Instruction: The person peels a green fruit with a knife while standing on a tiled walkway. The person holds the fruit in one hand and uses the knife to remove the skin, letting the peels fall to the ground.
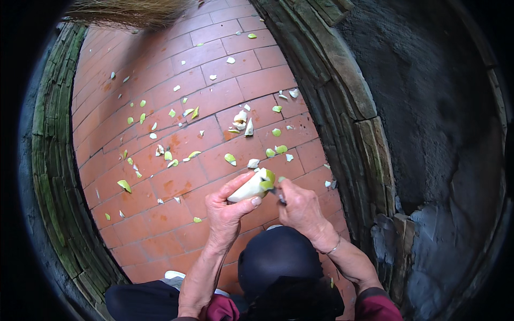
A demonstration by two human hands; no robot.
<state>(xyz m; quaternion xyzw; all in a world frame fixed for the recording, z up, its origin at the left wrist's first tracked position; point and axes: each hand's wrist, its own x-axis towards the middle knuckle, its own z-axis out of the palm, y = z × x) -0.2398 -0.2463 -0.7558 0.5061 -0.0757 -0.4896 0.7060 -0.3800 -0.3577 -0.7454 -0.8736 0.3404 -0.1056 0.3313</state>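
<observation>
A pale, mostly peeled piece of fruit or vegetable lies in my left hand, held between thumb and fingers. Green skin remains at its right end. My right hand is closed on a small knife, its dark blade against the green-skinned end. Most of the handle is hidden in my fingers. A white chunk sits on the floor just beyond the held piece. My knee in dark cloth is below my hands.
Green and white peelings are scattered over the red brick-tile floor. Larger pale scraps lie farther ahead. Layered stone edging runs along the left, and a stone-edged wall along the right. Straw-like bristles hang at the top left.
</observation>
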